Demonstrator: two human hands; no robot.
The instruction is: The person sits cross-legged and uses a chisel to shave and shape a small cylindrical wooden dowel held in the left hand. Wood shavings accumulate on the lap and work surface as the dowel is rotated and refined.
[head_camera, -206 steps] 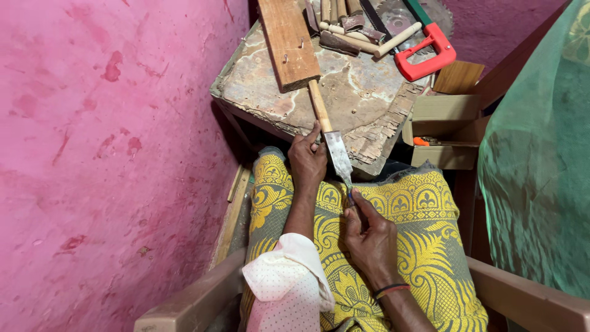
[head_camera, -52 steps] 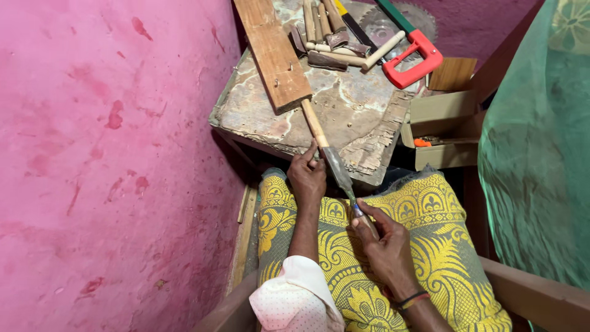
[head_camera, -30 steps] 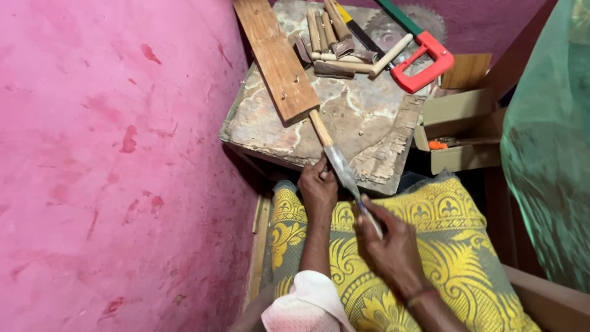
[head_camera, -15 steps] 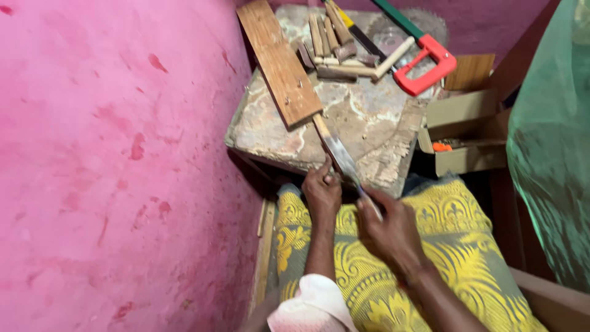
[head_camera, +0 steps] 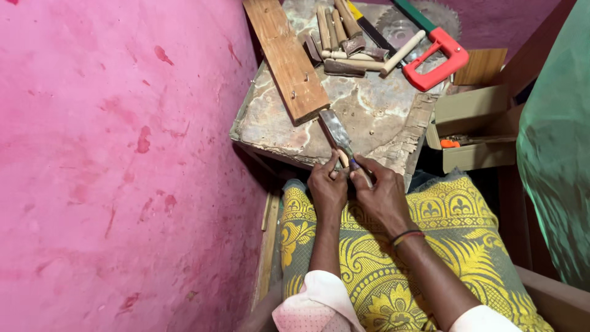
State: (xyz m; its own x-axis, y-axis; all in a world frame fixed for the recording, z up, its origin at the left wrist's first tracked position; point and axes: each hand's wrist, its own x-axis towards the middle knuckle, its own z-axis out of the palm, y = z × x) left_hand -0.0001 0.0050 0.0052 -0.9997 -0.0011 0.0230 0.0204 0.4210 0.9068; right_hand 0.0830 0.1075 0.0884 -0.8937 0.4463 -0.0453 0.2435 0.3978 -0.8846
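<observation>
- Both hands have drawn together since a moment ago: the right hand (head_camera: 382, 195), which held the tool from further down, now sits just beside the left hand (head_camera: 327, 187) at the near edge of the worn block (head_camera: 369, 114).
- Between them is a flat metal blade (head_camera: 337, 132), grey and scuffed; it lies on the block's top with its far end touching the end of the long wooden plank (head_camera: 287, 58).
- Its near end is hidden under the fingers, so whatever handle it has can hardly be made out; only a pale sliver shows between the two hands.
- Left fingers are curled narrow and pressed against the tool at the block's edge; right fingers are closed around the same near end, thumb on top.
- Both forearms rest over a yellow patterned cloth (head_camera: 455, 246), and a dark band (head_camera: 407, 235) circles the right wrist.
- At the far side of the block lies a heap of wooden handles (head_camera: 344, 37), with a red-handled saw (head_camera: 439, 52) beside them, its blade cut off by the top edge.
- An open cardboard box (head_camera: 476, 132) stands to the right; its contents are too small to tell.
- A pink wall (head_camera: 117, 160) fills the left.
</observation>
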